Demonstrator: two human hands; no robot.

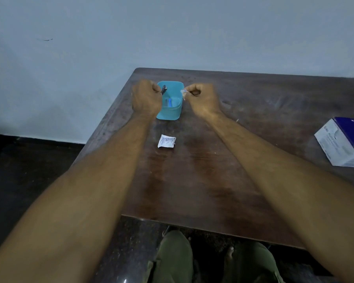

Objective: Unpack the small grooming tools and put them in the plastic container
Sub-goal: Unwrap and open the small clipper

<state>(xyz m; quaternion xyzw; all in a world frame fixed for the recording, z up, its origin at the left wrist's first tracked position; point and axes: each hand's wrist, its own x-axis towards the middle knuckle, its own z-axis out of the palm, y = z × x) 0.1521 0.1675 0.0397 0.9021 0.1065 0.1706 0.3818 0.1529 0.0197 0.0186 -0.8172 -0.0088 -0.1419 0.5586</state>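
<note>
A turquoise plastic container stands on the dark wooden table, toward its far left. A blue-handled tool lies inside it. My left hand pinches a small dark metal grooming tool over the container's left rim. My right hand pinches a scrap of clear wrapper over the right rim. Both fists are curled, with the fingertips hidden.
A small white printed packet lies on the table between my forearms. A white and purple box sits at the right edge. A pale wall runs behind the table. My knees in green trousers show below the near edge.
</note>
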